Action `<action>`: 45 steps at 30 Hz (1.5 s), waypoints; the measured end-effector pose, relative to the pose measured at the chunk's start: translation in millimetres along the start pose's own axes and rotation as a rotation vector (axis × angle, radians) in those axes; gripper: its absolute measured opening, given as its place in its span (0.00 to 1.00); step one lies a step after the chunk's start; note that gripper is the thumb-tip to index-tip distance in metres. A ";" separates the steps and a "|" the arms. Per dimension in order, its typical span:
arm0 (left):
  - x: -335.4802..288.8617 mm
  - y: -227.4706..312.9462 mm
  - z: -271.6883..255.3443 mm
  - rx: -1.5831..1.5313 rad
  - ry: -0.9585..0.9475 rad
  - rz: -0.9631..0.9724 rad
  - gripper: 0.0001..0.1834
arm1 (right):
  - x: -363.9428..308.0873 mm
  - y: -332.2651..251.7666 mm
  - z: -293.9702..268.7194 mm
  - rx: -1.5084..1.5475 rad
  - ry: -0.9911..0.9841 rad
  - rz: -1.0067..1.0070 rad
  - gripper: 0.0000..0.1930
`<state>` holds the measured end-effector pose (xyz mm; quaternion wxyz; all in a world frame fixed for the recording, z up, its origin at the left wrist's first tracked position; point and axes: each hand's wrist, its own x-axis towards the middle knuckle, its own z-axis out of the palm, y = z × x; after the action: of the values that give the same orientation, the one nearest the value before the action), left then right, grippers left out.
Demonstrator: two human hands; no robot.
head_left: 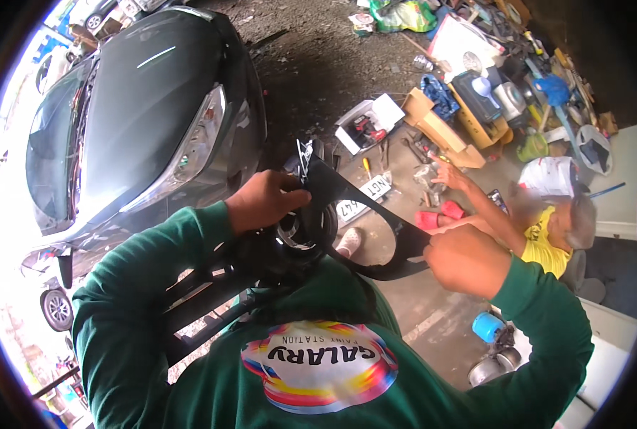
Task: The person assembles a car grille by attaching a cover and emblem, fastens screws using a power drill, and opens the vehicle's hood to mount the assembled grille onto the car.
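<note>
1. Black plastic trim panel (338, 190), curved w/ a big opening, is held up mid-frame btwn both hands.
2. L hand (267, 201): thumb & fingers closed on panel's upper-left end, near some shiny bits. R hand (468, 262): fist closed on its right end.
3. Round black part w/ glossy ring (298, 232) sits just below L hand; can't tell if it's attached to panel.
4. Status: panel looks loose, not fitted to grey car (165, 93), upper left, whose headlight (193, 146) is in. Mounting or clipping prob. not done; can't tell if panel's prep is finished.
5. Floor, upper centre: open white box (386, 111) w/ red-black tool, yellow-handled screwdriver (366, 167), white plate (372, 191) partly behind panel.
6. Co-worker in yellow shirt (549, 243), right side, reaching twd tools.
</note>
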<state>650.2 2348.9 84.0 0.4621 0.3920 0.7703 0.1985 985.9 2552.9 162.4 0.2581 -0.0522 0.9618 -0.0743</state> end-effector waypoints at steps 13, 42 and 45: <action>14.1 12.0 15.6 0.037 -0.005 -0.003 0.21 | 5.8 39.4 47.5 0.256 0.039 -0.038 0.09; 54.4 62.8 43.4 0.161 -0.080 0.009 0.22 | -75.2 42.2 107.8 0.903 0.357 0.092 0.09; 55.2 73.8 47.3 0.199 -0.099 0.034 0.22 | -82.2 44.8 114.0 0.942 0.325 0.052 0.11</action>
<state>707.6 2435.0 79.3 0.4553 0.4580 0.7556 0.1093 1111.5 2595.2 97.4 0.1020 0.1061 0.8527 -0.5013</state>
